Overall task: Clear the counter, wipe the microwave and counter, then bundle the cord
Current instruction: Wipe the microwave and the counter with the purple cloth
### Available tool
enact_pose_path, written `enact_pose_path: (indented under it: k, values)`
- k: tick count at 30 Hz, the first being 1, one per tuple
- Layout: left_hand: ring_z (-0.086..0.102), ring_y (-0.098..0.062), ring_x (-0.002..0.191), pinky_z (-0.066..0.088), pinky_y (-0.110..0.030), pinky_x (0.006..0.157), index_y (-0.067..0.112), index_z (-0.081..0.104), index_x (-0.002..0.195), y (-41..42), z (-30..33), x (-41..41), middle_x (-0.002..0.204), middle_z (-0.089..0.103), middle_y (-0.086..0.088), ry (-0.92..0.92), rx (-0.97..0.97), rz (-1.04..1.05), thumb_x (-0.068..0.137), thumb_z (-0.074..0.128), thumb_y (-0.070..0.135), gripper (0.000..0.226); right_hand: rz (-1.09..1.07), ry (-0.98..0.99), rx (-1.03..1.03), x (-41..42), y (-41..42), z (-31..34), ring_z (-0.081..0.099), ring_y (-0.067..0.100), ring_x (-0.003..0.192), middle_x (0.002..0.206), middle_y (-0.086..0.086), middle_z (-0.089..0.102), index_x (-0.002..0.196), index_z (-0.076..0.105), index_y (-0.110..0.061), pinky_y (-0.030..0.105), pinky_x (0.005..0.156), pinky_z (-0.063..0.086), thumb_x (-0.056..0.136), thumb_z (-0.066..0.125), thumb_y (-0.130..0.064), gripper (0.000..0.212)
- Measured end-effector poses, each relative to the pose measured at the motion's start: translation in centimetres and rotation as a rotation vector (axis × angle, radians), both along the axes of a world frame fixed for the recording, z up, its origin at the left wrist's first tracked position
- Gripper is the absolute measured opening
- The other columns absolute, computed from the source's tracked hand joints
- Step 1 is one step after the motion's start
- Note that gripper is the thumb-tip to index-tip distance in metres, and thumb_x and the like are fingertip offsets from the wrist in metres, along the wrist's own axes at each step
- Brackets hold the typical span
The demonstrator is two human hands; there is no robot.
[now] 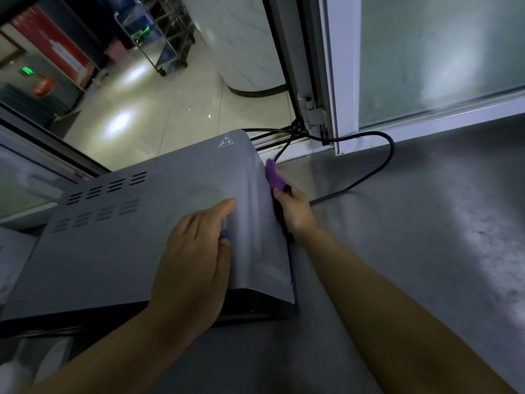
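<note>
Indoors, steel counter point(412, 251), tiled floor point(170, 109)

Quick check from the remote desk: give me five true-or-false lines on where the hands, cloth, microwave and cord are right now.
1. The left hand lies flat on top of the microwave. True.
2. The right hand presses a purple cloth against the microwave's right side. True.
3. The black cord is already bundled. False: it trails loose across the counter in a curve towards the window frame.
4. The cloth is green. False: it is purple.
5. A heat warning triangle is on the microwave's far top corner. True.
</note>
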State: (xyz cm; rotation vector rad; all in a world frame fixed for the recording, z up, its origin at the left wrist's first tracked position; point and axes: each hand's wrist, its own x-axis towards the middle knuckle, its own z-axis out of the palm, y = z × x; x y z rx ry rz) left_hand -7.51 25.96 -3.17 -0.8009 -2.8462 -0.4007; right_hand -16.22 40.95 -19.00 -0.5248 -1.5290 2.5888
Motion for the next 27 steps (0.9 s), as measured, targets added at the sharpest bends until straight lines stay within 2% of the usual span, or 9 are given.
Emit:
enact_pose_path:
  k: [5, 8, 12, 15, 19, 21, 23, 25, 27]
  values:
    - [0.037, -0.001, 0.108, 0.025, -0.012, 0.086, 0.016, 0.046, 0.131, 0.0, -0.2, -0.2, 0.117, 0.043, 0.014, -0.006, 0.012, 0.008, 0.085, 0.039, 0.010, 0.046, -0.060, -0.069, 0.012, -0.4, -0.5, -0.8, 0.059, 0.017, 0.107, 0.110, -0.004, 0.067, 0.125, 0.060, -0.017, 0.026, 0.094, 0.046, 0.092, 0.051, -0.010, 0.035]
    - [0.039, -0.005, 0.109, 0.026, -0.012, 0.087, 0.014, 0.048, 0.130, -0.1, -0.2, -0.1, 0.116, 0.044, 0.012, 0.000, 0.020, 0.008, 0.084, 0.040, 0.008, 0.046, -0.062, -0.084, -0.033, -0.1, -1.0, 1.0, 0.059, 0.016, 0.111, 0.116, -0.004, 0.066, 0.124, 0.061, -0.026, 0.035, 0.103, 0.044, 0.090, 0.052, -0.015, 0.036]
    - [0.042, -0.011, 0.108, 0.027, -0.014, 0.088, 0.010, 0.049, 0.128, -0.1, -0.1, -0.2, 0.118, 0.054, 0.001, 0.020, 0.015, -0.005, 0.084, 0.041, 0.006, 0.045, -0.040, 0.108, -0.142, 2.0, -1.5, 4.7, 0.046, 0.020, 0.129, 0.139, 0.004, 0.051, 0.132, 0.054, -0.017, 0.042, 0.113, 0.032, 0.092, 0.049, -0.004, 0.043]
    - [0.042, -0.013, 0.108, 0.026, -0.015, 0.090, 0.006, 0.050, 0.127, 0.0, -0.1, -0.1, 0.119, 0.058, -0.009, 0.034, 0.002, -0.015, 0.083, 0.042, 0.004, 0.045, -0.006, 0.237, -0.133, 3.7, -2.1, 7.1, 0.037, 0.022, 0.136, 0.145, 0.008, 0.043, 0.133, 0.051, -0.015, 0.044, 0.115, 0.028, 0.093, 0.047, 0.000, 0.044]
    - [0.042, -0.014, 0.108, 0.026, -0.015, 0.091, 0.004, 0.050, 0.127, -0.1, -0.1, 0.0, 0.120, 0.058, -0.011, 0.035, 0.002, -0.029, 0.083, 0.041, 0.003, 0.045, -0.003, 0.329, -0.088, 4.4, -2.4, 7.1, 0.030, 0.020, 0.140, 0.147, 0.007, 0.041, 0.133, 0.048, -0.018, 0.045, 0.116, 0.023, 0.093, 0.045, 0.001, 0.044]
    - [0.042, -0.015, 0.108, 0.026, -0.015, 0.090, 0.006, 0.049, 0.128, -0.2, -0.3, -0.2, 0.120, 0.058, -0.010, 0.036, -0.003, -0.036, 0.083, 0.040, 0.004, 0.046, -0.039, 0.260, -0.109, 4.3, -2.4, 5.7, 0.038, 0.020, 0.135, 0.143, 0.007, 0.046, 0.134, 0.049, -0.014, 0.042, 0.115, 0.027, 0.094, 0.046, -0.002, 0.042]
    - [0.042, -0.016, 0.107, 0.026, -0.017, 0.089, 0.006, 0.049, 0.127, -0.2, -0.3, -0.2, 0.119, 0.058, -0.009, 0.038, -0.007, -0.039, 0.083, 0.041, 0.005, 0.046, -0.076, 0.125, -0.147, 4.3, -2.4, 3.9, 0.051, 0.019, 0.123, 0.132, 0.006, 0.057, 0.132, 0.053, -0.012, 0.037, 0.108, 0.039, 0.095, 0.047, -0.005, 0.038]
    - [0.042, -0.016, 0.106, 0.027, -0.019, 0.088, 0.007, 0.048, 0.128, -0.2, -0.4, -0.2, 0.118, 0.058, -0.009, 0.032, 0.001, -0.042, 0.083, 0.040, 0.006, 0.045, -0.100, -0.003, -0.186, 4.5, -2.5, 1.8, 0.064, 0.013, 0.100, 0.113, 0.003, 0.067, 0.122, 0.060, -0.012, 0.029, 0.091, 0.050, 0.095, 0.049, -0.008, 0.030]
    - [0.042, -0.015, 0.107, 0.028, -0.019, 0.087, 0.009, 0.047, 0.128, -0.3, -0.4, -0.3, 0.119, 0.057, -0.007, 0.023, 0.013, -0.042, 0.084, 0.038, 0.008, 0.045, -0.103, -0.100, -0.208, 4.7, -2.6, 0.1, 0.066, 0.007, 0.080, 0.100, 0.003, 0.069, 0.107, 0.065, -0.016, 0.022, 0.076, 0.055, 0.094, 0.050, -0.010, 0.021]
